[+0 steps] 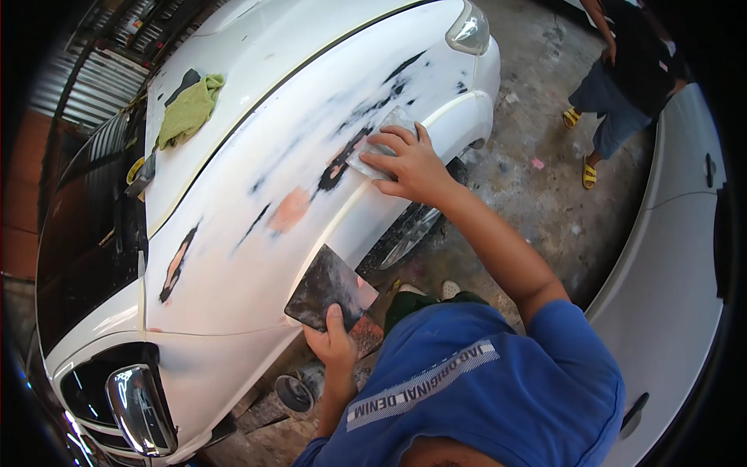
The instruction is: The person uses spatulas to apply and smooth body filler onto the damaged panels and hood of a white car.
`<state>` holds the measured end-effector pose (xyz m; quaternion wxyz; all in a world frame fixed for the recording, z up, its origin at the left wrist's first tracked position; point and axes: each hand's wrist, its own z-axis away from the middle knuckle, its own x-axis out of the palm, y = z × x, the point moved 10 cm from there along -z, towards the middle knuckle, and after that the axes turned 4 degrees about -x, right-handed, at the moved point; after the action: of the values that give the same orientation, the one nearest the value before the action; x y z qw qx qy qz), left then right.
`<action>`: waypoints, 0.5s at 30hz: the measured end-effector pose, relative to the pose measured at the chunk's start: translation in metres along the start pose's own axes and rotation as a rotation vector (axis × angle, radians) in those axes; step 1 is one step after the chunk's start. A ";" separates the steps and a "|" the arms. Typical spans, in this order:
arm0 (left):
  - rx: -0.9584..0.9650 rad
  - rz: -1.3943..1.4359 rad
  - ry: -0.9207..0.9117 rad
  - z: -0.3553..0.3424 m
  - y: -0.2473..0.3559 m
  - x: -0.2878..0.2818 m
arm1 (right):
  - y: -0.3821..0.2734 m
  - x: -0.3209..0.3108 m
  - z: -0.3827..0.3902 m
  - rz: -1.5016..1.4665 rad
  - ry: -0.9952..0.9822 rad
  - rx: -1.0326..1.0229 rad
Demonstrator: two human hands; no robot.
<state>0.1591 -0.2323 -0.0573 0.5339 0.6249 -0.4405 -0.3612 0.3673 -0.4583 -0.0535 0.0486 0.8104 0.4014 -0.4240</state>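
Note:
My left hand (334, 342) grips a dark, square putty board (320, 286) beside the white car's fender (214, 210), its thumb on top. Pink putty (366, 294) shows near the board's right edge. With fingers bent over it, my right hand (406, 165) presses a pale grey, flat putty spreader (398, 119) against the fender. Just left of the spreader lies a black scraped patch (333, 173) with some pink in it. Nearer me, a smooth pink putty patch (290, 209) sits on the sanded paint. The spreader's working edge is partly hidden.
A green cloth (189, 111) lies on the hood, with a yellow tape roll (135, 170) near the windshield. A round can (295, 393) stands below the fender. Another person (622, 86) in yellow sandals stands at far right, by a silver car (677, 265).

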 end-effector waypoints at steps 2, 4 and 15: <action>0.017 -0.002 -0.005 -0.003 0.000 -0.003 | -0.001 -0.002 0.000 0.009 -0.028 0.005; 0.023 -0.004 -0.021 -0.008 -0.003 -0.006 | -0.001 -0.011 -0.005 0.013 0.002 0.013; 0.073 0.058 -0.112 -0.044 0.015 -0.002 | 0.002 -0.010 -0.009 -0.035 0.043 0.047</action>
<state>0.1964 -0.2153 -0.0348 0.4953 0.6099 -0.5005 -0.3637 0.3713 -0.4616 -0.0408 0.0135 0.8130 0.4065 -0.4166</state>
